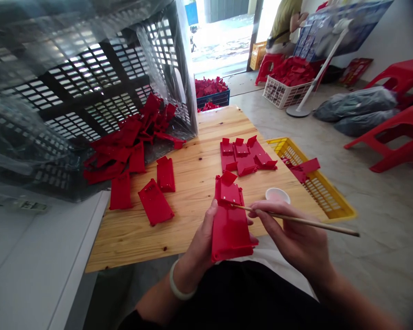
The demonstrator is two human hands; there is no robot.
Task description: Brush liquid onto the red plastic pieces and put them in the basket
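My left hand (pixel 203 236) is wrapped round a red plastic part (pixel 230 229), holding it over the table's front edge. Pinched in my right hand (pixel 292 233) is a thin wooden brush (pixel 306 221), its tip touching the part just below a raised piece with an upright flap. A small white dish (pixel 277 195) sits on the table behind my right hand. Beyond the held part lies a group of assembled red parts (pixel 244 158). Two red plates, one (pixel 156 201) nearer and one (pixel 165 174) farther, lie to the left.
A black crate (pixel 103 57) wrapped in plastic stands at the left, with a pile of red parts (pixel 127 142) before it. A yellow basket (pixel 330 197) is right of the wooden table (pixel 192 192). Farther back are a fan (pixel 321 73), red stools (pixel 395 130) and a seated person (pixel 284 27).
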